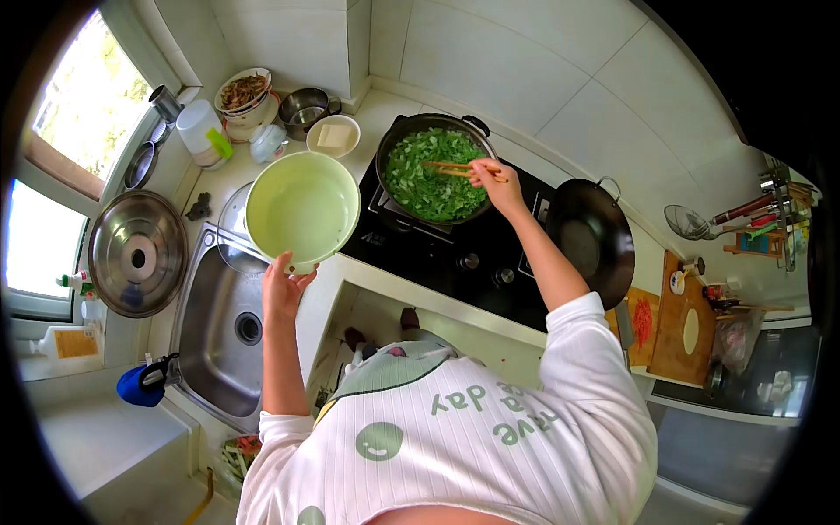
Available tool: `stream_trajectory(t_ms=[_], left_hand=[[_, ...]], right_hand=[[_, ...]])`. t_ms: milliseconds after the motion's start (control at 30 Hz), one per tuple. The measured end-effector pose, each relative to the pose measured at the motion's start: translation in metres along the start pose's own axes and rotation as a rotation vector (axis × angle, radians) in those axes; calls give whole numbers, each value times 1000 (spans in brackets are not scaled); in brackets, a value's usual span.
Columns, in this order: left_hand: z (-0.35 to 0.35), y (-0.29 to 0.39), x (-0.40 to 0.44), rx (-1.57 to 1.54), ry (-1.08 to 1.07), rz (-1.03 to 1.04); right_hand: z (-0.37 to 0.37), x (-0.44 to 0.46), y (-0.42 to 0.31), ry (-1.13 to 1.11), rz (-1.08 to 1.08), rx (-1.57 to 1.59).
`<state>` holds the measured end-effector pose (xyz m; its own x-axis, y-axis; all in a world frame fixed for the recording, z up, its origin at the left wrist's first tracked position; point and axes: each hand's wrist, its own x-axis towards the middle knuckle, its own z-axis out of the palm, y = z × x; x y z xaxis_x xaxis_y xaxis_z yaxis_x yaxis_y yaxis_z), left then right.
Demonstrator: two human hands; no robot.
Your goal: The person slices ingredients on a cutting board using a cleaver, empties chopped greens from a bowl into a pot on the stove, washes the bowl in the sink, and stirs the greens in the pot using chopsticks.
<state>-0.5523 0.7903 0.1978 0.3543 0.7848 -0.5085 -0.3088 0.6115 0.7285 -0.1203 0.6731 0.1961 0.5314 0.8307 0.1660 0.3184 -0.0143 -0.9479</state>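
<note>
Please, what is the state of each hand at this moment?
Left hand: holding the green bowl by its near side.
Right hand: closed on the chopsticks, over chopped greens.

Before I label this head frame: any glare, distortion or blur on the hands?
Head view: the window is blown out toward white; head view: fisheye warp, with a black rounded border cutting the corners; head view: the left hand and right hand look well lit, without obvious blur.
</note>
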Motion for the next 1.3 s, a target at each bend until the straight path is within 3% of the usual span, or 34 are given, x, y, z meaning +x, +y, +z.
stream_trajectory(t_ms=[33, 100, 233, 300, 367, 500, 567, 767, 867, 967, 1033, 1100, 1167, 1233, 1300], left_hand=[[0, 0, -1, 4, -2, 5], [-3, -1, -1, 7, 1, 9], [-10, -5, 1, -2, 6, -3], [-10, -6, 0, 5, -9, -11], [-7, -4, -3, -5, 3, -3], [-14, -7, 2, -17, 5, 12], [-15, -7, 1, -18, 0, 10], [-20, -13, 6, -23, -16, -16], [-17, -13, 4, -47, 8, 2], [-16, -14, 1, -35, -2, 6], [-14, -15, -2, -35, 9, 5], [-13, -17, -4, -32, 19, 3], [-15, -16, -4, -22, 15, -13], [-16, -15, -7, -31, 22, 12], [-19, -15, -9, -42, 24, 33]], right_hand=[[-5, 1, -7, -1, -3, 2], [-33, 2, -24, -61, 215, 6], [-39, 27, -2, 118, 74, -192], [-11, 23, -1, 54, -13, -132], [-8, 16, -33, -11, 52, -35], [-42, 4, -59, 180, 39, -397], [-49, -6, -43, 105, 140, -494], [1, -41, -72, 113, 27, -36], [-19, -47, -84, -41, 191, -40], [-41, -35, -57, 86, 196, -211], [-29, -26, -32, 183, 126, -267], [-10, -21, 2, 207, -114, -332], [2, -32, -23, 21, -61, -206], [-16, -30, -26, -17, 69, -3], [-43, -18, -32, 75, 123, -128]])
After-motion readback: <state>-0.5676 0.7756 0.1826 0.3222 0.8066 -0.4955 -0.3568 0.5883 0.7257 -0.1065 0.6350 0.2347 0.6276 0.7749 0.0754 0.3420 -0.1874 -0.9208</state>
